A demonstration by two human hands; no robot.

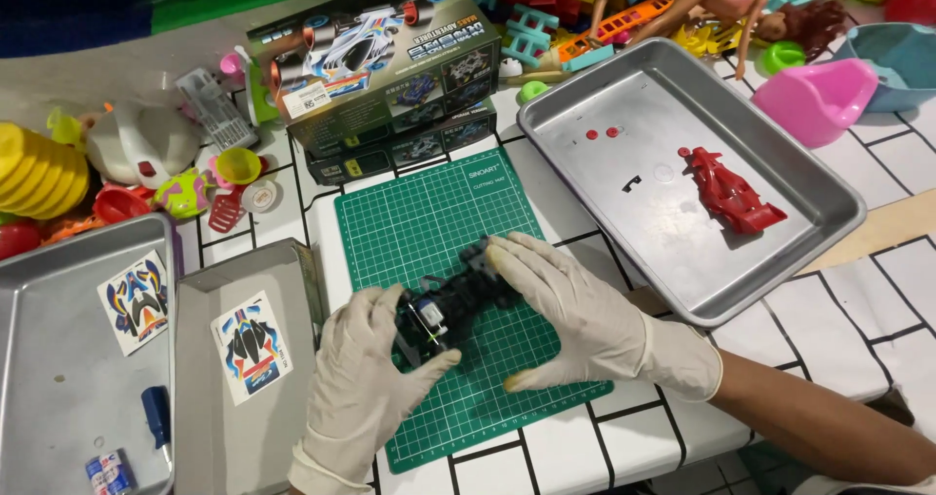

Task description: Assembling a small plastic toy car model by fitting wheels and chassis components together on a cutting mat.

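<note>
Head view: two hands in cream latex gloves work on a small black plastic toy-car chassis [458,295] lying on a green gridded cutting mat [429,222] at the middle of the white tiled bench [877,310]. The left hand [366,373] cups the near end of the chassis, thumb curled under it and fingers closed around its side; the right hand [561,315] lies flat over the far end, fingers spread and pressing down. Just right of the mat sits a shallow steel tray [585,100] holding a red plastic car body shell [726,191], two small red round parts [602,133] and a tiny black clip [632,183]. Behind the mat stands the printed cardboard kit box [390,76]. To the left lie a grey box lid [244,417] with a car sticker sheet [251,346] and a second steel tray [58,417] with another sticker sheet [136,302]. Bright plastic toys [624,12] crowd the bench's far edge.
</note>
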